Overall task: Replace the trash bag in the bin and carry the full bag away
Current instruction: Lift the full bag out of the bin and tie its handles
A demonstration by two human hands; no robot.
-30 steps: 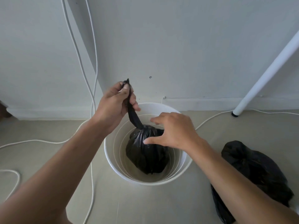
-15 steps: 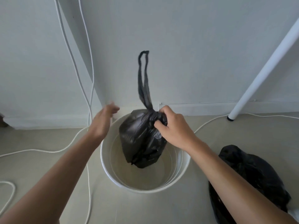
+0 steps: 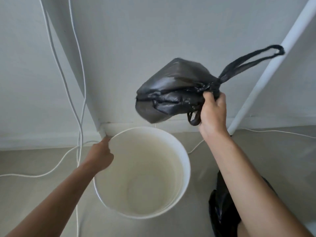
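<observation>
Here the step in hand looks like the lift-out: the full bag is clear of the bin and the bin stands bare, with no liner in it. Nearest, on the floor by the right forearm, lies a second black bag point(image 3: 220, 204), partly hidden by the arm; whether it is the fresh liner I cannot tell. Next comes the bin point(image 3: 185, 168), open and empty inside. The left hand point(image 3: 100, 156) grips its far-left rim, fingers closed over the edge, steadying it. Farther and higher, the right hand point(image 3: 212, 113) is clenched round the tied neck of the full bag point(image 3: 172, 89), which swings out to the left in the air above the bin's far rim, well apart from the left hand, its loop handle trailing right. The next move, I judge, calls for setting this bag aside and fitting a liner.
</observation>
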